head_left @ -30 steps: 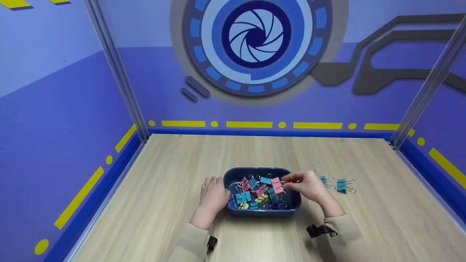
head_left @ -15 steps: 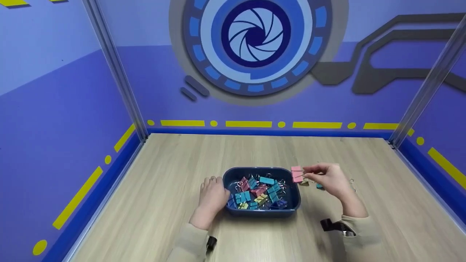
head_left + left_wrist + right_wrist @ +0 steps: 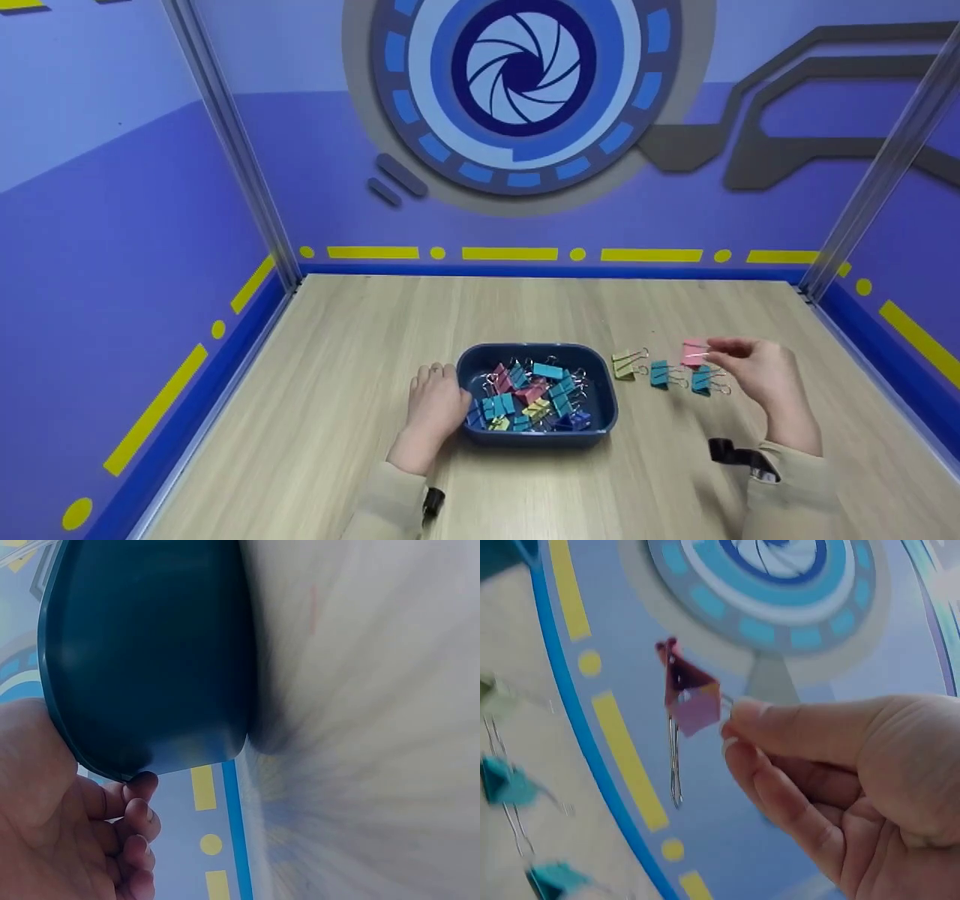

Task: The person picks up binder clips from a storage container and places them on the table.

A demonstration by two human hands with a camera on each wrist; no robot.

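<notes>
My left hand grips the left rim of a dark blue plastic box. The left wrist view shows the fingers curled by the corner of the box, with the thumb side over its edge. Between thumb and fingertips, my right hand pinches a pink binder clip by one wire handle. In the right wrist view this clip hangs in the air, its other handle pointing down. Below it on the table lie two teal binder clips, one left and one right.
A yellow-green binder clip lies just right of the box, in line with the teal ones. Inside the box are several mixed clips, among them a teal clip and a dark blue clip. Blue-purple walls enclose the wooden table.
My right hand has lifted the pink binder clip out of the box and carried it right, above the teal clips. The left hand has stayed on the rim.
</notes>
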